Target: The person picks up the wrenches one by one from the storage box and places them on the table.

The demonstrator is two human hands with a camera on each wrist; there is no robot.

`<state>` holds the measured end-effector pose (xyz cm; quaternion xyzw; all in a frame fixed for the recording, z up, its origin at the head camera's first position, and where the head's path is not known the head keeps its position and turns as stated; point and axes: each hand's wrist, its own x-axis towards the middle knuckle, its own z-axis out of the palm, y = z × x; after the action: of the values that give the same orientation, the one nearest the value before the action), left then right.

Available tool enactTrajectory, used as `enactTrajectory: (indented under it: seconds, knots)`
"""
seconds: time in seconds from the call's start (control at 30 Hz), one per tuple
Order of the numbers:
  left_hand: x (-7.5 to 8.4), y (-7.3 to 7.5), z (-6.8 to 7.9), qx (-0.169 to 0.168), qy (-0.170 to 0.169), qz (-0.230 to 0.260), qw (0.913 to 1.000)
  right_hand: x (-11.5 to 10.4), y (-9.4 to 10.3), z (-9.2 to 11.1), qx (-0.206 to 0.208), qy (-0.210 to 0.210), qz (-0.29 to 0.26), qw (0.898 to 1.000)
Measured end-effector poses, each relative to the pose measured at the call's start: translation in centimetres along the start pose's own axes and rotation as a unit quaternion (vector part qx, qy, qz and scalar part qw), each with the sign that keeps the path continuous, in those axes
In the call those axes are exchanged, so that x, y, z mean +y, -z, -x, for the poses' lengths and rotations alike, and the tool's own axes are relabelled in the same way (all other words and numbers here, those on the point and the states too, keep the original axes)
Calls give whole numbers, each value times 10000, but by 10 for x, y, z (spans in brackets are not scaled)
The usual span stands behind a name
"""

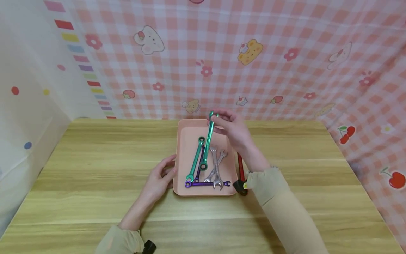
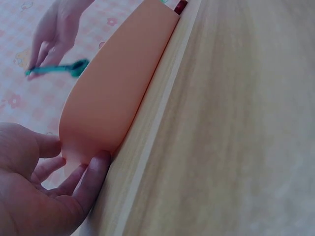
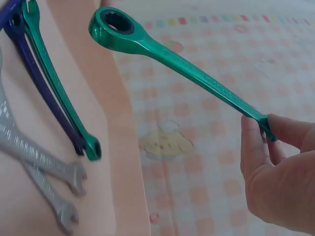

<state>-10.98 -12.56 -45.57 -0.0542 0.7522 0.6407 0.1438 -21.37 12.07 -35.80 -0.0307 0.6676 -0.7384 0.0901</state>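
Observation:
My right hand (image 1: 233, 128) pinches a shiny green ratchet wrench (image 3: 189, 71) by its open-jaw end, between thumb and fingers. The wrench's ring end points down over the peach tray (image 1: 206, 192), raised above the other tools. My left hand (image 1: 160, 178) is at the tray's left side, its fingertips touching the outer wall. Inside the tray lie a second green wrench (image 1: 195, 158), a purple wrench (image 1: 206, 183) across the near end, another purple wrench (image 3: 42, 81) beside the green one, and two crossed silver wrenches (image 1: 216, 165).
A red bar-shaped thing (image 1: 241, 167) lies along the tray's right side, partly hidden by the right wrist's black camera (image 1: 240, 187). The wood-grain table (image 1: 111, 169) meets a pink checked cloth (image 1: 177, 84) at the back.

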Motion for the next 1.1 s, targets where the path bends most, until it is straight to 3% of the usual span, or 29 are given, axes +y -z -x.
enactTrajectory:
  seconds: [0.33, 0.57, 0.87, 1.1]
  knots:
    - [2, -3, -1, -62, -10, 38, 10000, 10, 57, 37, 820, 371, -615, 9940]
    - [0, 0, -2, -48, 70, 49, 10000, 5, 80, 52, 938, 731, -924, 9886]
    - [1, 3, -1, -34, 83, -14, 10000, 0, 107, 63, 949, 873, -778, 9886]
    - [0, 2, 0, -89, 26, -1, 10000, 2, 129, 69, 871, 751, -179, 9932]
